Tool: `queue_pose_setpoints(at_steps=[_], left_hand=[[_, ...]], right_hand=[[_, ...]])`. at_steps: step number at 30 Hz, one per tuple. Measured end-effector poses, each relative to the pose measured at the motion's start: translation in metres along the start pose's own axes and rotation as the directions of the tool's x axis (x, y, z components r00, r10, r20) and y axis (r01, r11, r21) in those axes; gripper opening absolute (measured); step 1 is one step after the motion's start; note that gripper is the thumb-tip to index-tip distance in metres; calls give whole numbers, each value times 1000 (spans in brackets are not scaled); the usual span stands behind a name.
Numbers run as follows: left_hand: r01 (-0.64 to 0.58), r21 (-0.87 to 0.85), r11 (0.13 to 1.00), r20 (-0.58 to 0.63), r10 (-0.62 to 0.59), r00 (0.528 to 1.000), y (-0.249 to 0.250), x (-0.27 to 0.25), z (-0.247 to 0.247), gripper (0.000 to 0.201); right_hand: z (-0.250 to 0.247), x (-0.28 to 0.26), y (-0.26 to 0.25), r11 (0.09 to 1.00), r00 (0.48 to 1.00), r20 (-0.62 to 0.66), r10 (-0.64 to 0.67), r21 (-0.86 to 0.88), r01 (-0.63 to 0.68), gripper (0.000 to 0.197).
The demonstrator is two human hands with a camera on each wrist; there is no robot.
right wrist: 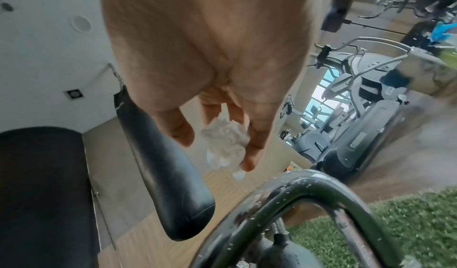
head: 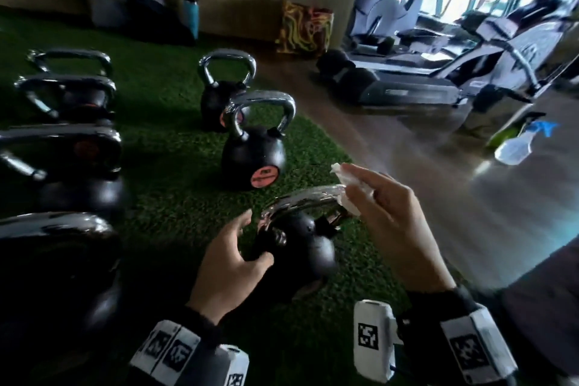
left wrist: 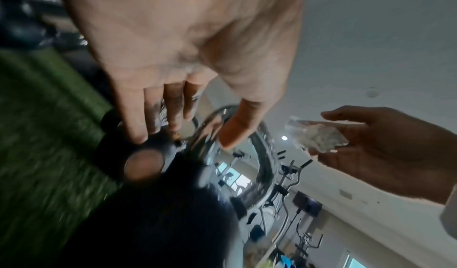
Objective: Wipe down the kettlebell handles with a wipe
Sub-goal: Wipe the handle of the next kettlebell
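Observation:
A black kettlebell [head: 300,247] leans tilted on the green turf [head: 175,191] at the bottom centre. Its chrome handle [head: 304,197] carries water droplets in the right wrist view, where the handle [right wrist: 296,186] passes just below my fingers. My right hand [head: 360,194] pinches a crumpled white wipe [head: 346,185] at the handle's right end. The wipe [right wrist: 222,141] also shows bunched between the fingers. My left hand [head: 252,238] lies beside the bell's left side with relaxed fingers; the thumb touches the black body. In the left wrist view the left hand [left wrist: 181,135] is spread and grips nothing.
Two more kettlebells [head: 253,157] [head: 224,91] stand farther back on the turf, and a row of larger kettlebells [head: 65,97] lines the left. A spray bottle [head: 517,144] lies on the wooden floor to the right. Treadmills [head: 438,84] stand beyond.

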State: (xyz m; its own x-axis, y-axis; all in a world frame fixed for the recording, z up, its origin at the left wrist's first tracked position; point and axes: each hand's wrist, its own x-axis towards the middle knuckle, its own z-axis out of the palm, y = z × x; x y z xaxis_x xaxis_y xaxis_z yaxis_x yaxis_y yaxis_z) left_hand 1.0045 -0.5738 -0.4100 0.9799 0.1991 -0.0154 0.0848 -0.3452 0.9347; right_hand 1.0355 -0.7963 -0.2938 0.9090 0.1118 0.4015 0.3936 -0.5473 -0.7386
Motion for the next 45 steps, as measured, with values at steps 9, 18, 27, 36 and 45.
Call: queue_pose_setpoints(at_steps=[9,18,27,36,45], left_hand=[[187,-240,953,-40,-203,978,-14,30,66,56],[101,-371,923,-87,-143,986,-22,27,76,50],[39,-406,913,-49,-64,997,-15,25,76,25],[-14,-253,967,-50,2,999,-19,28,70,20],[110,273,956,23,-121,992,-20,17,49,69]], right_hand=[[35,0,29,913,953,-49,-300,-303,272,47],[40,-5,68,978,964,-202,-176,-144,148,71],[37,1,85,999,941,-337,-16,31,28,64],[49,-4,116,902,894,-264,361,342,-264,44],[33,-21,143,936,936,16,351,-21,-351,29]])
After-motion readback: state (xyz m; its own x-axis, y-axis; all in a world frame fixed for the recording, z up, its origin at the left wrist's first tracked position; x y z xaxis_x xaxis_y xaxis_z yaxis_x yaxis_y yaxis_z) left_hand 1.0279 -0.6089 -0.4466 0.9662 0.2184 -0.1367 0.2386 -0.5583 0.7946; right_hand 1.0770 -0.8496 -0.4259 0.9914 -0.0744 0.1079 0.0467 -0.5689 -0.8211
